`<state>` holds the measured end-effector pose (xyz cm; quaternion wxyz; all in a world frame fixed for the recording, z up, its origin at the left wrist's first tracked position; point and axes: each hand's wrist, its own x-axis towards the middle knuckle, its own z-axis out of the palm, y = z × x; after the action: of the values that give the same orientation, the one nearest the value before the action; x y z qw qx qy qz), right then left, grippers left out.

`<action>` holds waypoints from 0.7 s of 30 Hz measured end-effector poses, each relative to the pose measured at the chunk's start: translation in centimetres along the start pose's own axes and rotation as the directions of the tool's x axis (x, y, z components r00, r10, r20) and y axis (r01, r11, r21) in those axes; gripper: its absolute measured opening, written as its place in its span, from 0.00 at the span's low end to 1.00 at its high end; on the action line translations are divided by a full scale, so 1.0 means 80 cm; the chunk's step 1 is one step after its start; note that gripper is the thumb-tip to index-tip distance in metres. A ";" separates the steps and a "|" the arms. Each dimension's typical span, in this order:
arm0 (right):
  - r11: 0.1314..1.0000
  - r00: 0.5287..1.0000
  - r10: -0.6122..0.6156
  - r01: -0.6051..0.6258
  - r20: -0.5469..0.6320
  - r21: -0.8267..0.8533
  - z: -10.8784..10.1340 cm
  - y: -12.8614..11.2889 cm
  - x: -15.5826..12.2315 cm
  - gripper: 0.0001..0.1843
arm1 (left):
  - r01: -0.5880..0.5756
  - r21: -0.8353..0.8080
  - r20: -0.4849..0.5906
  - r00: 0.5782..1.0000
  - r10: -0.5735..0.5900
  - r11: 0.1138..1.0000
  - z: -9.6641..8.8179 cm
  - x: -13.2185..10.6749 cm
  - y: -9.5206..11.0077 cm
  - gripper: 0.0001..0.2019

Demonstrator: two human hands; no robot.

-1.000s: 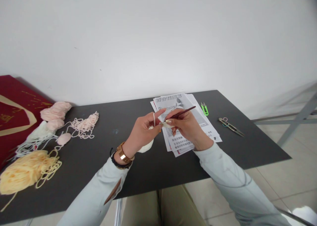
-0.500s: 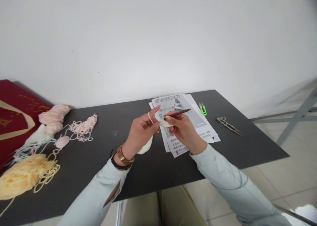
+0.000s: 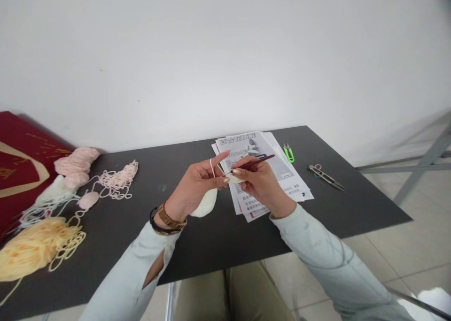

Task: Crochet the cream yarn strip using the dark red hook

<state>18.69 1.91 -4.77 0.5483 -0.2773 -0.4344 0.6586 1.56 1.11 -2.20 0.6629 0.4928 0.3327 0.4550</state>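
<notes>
My left hand [image 3: 195, 186] is closed, with white yarn [image 3: 212, 167] looped over its raised index finger. Its thumb and a lower finger pinch together at the left edge of a small cream crocheted piece [image 3: 235, 178]. In my right hand [image 3: 259, 182] is a dark red crochet hook [image 3: 262, 159], held like a pen, its tip end at the piece. The right fingers also touch the piece, partly covering it. Behind my left wrist, a white ball of yarn [image 3: 205, 204] rests on the table.
Printed sheets [image 3: 278, 175] lie stacked under my hands on the dark table [image 3: 158, 236]. Green thread snips [image 3: 289, 153] and metal snips [image 3: 327, 178] lie to the right. Pink yarn [image 3: 120, 180], yellow yarn [image 3: 35, 248] and a red bag [image 3: 21, 171] are on the left.
My left hand has shifted slightly left and tilted, showing more of the white yarn ball. The hook in my right hand has moved slightly right.
</notes>
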 end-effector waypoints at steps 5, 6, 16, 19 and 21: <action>0.992 0.995 -0.090 0.086 -0.043 -0.088 -0.003 0.001 -0.001 0.13 | -0.017 -0.075 -0.043 0.999 0.013 0.997 0.007 -0.003 -0.002 0.32; 0.993 0.994 -0.095 0.090 -0.053 -0.080 -0.003 0.002 -0.001 0.12 | -0.036 -0.077 -0.063 0.998 0.032 0.996 0.009 -0.004 -0.003 0.33; 0.995 0.989 -0.101 0.101 -0.106 -0.011 0.000 -0.003 -0.009 0.12 | -0.135 -0.002 -0.120 0.984 0.134 0.991 0.016 -0.009 -0.001 0.28; 0.910 0.937 -0.343 0.315 -0.065 -0.269 0.001 -0.008 -0.017 0.05 | -0.124 0.067 -0.176 0.975 0.135 0.990 0.017 -0.009 -0.002 0.28; 0.793 0.881 -0.472 0.434 0.019 -0.428 0.002 -0.011 -0.024 0.04 | -0.113 0.092 -0.223 0.966 0.131 0.989 0.018 -0.008 -0.002 0.28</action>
<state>19.44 0.04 -4.16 0.6358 -0.3053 -0.5946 0.3859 2.66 -0.04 -1.94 0.5711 0.4822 0.3933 0.5353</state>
